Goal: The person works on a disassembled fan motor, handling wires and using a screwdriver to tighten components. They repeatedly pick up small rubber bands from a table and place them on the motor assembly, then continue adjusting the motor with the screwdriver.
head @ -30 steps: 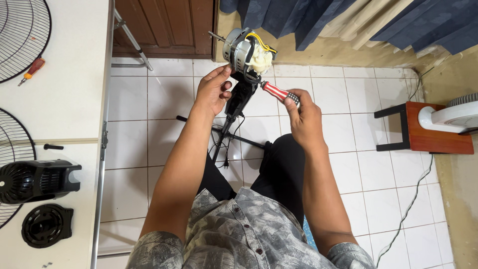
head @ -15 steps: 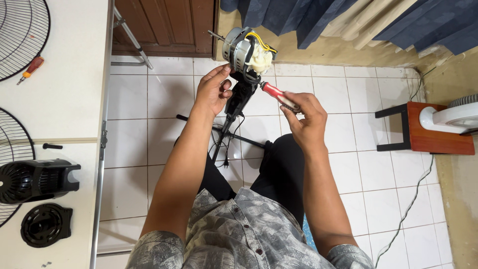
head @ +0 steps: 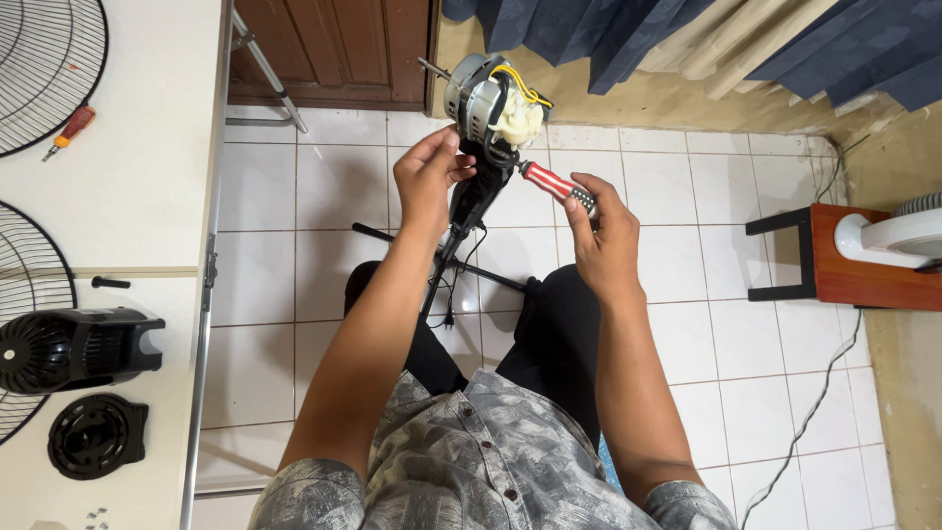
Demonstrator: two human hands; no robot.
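A bare fan motor, silver with yellow wires and a white gearbox, sits on top of a black stand neck rising from the tiled floor. My left hand pinches the black neck just under the motor. My right hand holds a red-and-white striped screwdriver by its handle, tip pointing up-left at the neck below the motor.
A white table at the left carries wire fan grilles, a small red screwdriver, a black motor cover and a round black part. A wooden stool with a white fan base stands right. A cable trails over the tiles.
My right hand has brought the screwdriver tip slightly closer to the neck under the motor. My left hand stays on the neck.
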